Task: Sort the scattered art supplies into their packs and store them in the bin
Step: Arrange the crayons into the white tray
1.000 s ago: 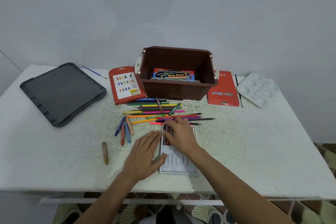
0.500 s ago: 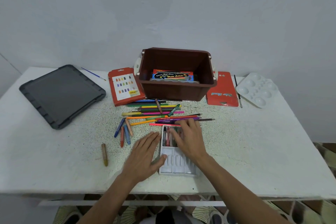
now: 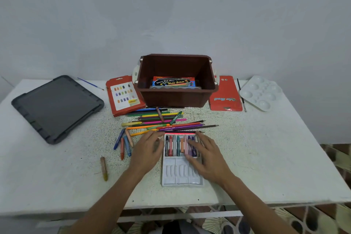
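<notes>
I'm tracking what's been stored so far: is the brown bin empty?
No, a watercolour box already lies inside the bin, against its front wall.

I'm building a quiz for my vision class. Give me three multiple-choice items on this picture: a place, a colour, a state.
1. What colour is the bin? A blue, B brown, C green.
2. Where is the white palette? A in the bin, B on the floor, C at the table's far right corner.
3. What state is the bin in? A open, a water-colour box inside, B lidded, C tipped over.
Key: B, its walls are brown; C, it lies right of the red pack; A, the box shows through its open top.
</notes>
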Motion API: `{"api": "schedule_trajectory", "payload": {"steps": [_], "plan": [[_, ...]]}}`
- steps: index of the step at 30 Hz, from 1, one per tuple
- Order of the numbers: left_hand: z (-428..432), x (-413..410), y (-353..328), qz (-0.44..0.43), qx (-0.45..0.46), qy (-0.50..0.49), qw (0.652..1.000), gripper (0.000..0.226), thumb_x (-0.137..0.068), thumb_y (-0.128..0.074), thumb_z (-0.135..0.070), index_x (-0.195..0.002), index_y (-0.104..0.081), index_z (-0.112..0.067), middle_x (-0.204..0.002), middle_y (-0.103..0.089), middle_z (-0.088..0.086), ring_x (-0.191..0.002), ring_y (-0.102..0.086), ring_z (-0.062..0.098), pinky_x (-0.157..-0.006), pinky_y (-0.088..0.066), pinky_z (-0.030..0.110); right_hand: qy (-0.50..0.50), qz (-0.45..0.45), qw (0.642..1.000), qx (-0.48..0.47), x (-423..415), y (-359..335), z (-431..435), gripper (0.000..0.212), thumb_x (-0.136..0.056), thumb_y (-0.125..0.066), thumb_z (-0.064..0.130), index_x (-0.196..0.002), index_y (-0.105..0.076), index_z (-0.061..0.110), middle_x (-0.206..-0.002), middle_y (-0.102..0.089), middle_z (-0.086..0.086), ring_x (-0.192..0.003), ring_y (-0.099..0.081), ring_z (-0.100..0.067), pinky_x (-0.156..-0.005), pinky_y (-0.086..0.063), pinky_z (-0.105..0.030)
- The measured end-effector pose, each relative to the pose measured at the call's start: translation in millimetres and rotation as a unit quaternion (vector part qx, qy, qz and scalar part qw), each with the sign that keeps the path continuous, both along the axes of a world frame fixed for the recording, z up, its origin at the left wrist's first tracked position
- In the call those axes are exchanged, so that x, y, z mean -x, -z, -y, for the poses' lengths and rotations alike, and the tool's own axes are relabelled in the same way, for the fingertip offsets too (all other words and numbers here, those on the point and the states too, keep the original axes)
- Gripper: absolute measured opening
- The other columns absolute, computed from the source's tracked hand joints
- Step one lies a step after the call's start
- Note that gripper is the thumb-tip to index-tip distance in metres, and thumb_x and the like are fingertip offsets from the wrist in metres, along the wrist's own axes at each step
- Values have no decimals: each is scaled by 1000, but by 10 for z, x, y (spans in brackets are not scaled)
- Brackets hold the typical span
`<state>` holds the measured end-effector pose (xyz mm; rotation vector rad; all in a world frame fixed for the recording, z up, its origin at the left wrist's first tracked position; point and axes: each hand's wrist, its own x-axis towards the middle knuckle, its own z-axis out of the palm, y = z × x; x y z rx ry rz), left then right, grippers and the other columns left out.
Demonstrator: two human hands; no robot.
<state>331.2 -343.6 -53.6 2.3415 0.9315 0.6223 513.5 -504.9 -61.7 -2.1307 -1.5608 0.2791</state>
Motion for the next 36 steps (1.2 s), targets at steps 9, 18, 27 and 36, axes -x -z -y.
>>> {"api": "schedule_trajectory", "payload": {"steps": [9, 18, 27, 36], "plan": [[-402, -689, -299, -53, -59, 3, 997, 30, -98, -52, -37, -121, -64, -21, -95, -66, -6, -84, -62, 12, -73, -54, 32, -12, 57, 998, 23, 47, 94, 101, 69, -92, -30, 75, -153, -15, 45, -164, 4, 7, -151, 6, -11, -120, 0, -34], [-570, -1111, -340, -192, -69, 12, 979, 31, -94, -62, -32, -121, -63, -19, -107, -67, 4, -97, -66, 23, -84, -55, 40, -11, 48, 999, 14, 39, 116, 88, 68, -94, -33, 72, -153, -15, 44, -165, 1, 7, -152, 3, -15, -122, -12, -41], [-599, -1151, -294, -222, -37, 22, 974, 34, -92, -64, -27, -126, -61, -21, -113, -66, 3, -101, -66, 24, -84, -55, 41, -10, 48, 998, 27, 42, 106, 94, 68, -93, -30, 73, -153, -15, 45, -165, 4, 9, -151, 7, -13, -122, -10, -40], [-405, -873, -350, -32, 81, 56, 995, 54, -92, -62, -18, -141, -48, -34, -91, -60, -6, -74, -60, 10, -70, -55, 30, -14, 57, 998, 22, 28, 138, 102, 68, -95, -34, 71, -154, -20, 41, -165, 0, 7, -152, 3, -15, -121, -11, -40]]}}
